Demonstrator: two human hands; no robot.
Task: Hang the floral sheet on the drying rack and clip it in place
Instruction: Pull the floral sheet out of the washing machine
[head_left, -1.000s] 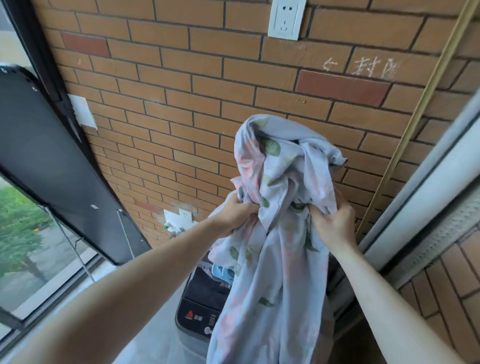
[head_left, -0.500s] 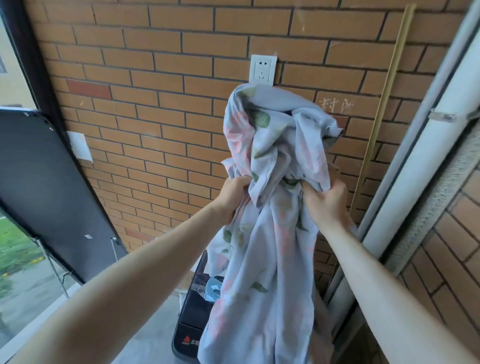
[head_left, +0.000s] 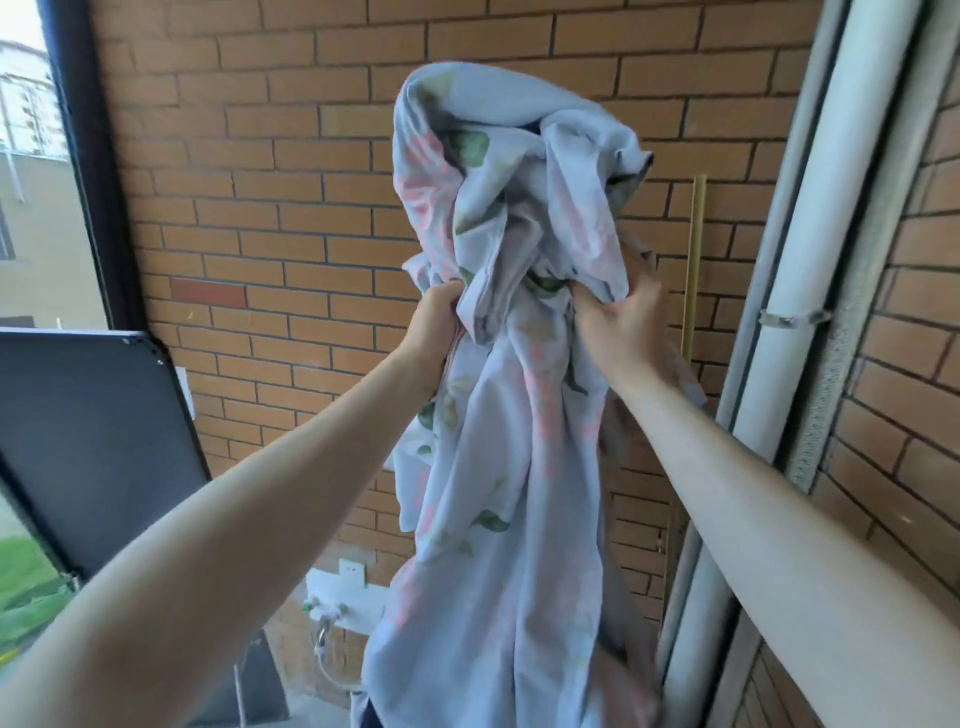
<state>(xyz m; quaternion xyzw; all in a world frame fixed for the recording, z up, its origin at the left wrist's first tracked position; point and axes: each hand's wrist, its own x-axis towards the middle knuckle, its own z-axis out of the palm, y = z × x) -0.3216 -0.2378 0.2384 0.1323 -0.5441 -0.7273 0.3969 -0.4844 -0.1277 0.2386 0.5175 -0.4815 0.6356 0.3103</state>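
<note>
The floral sheet (head_left: 498, 467) hangs bunched in mid-air in front of the brick wall (head_left: 270, 218), held up at arm's length by both hands. The left hand (head_left: 434, 332) grips a gathered fold on the sheet's left side, its fingers curled into the cloth so that only the back of the hand and the knuckles show. The right hand (head_left: 623, 322) pinches the cloth on the right side: the thumb lies across the front of a fold and the fingers go behind it, mostly out of sight. A crumpled mass of sheet rises above both hands, and the longer part falls below them in loose folds between the two forearms.

There is one sheet, pale blue with pink flowers and green leaves, and two bare hands on it. To the right stands one thick white pipe (head_left: 810, 291) with a clamp around it, with thinner pipes alongside, and one thin yellowish rod (head_left: 693, 260) stands against the wall just left of them. Low on the wall there is one white plate with a tap (head_left: 332, 597) and a hose beneath it. At the left, one dark panel (head_left: 88, 441) leans by the window frame (head_left: 88, 171).

The sheet's lower end runs out of the picture at the bottom, so how far it hangs cannot be told. It covers the wall behind it and whatever stands below. No drying rack or clips show in this view.
</note>
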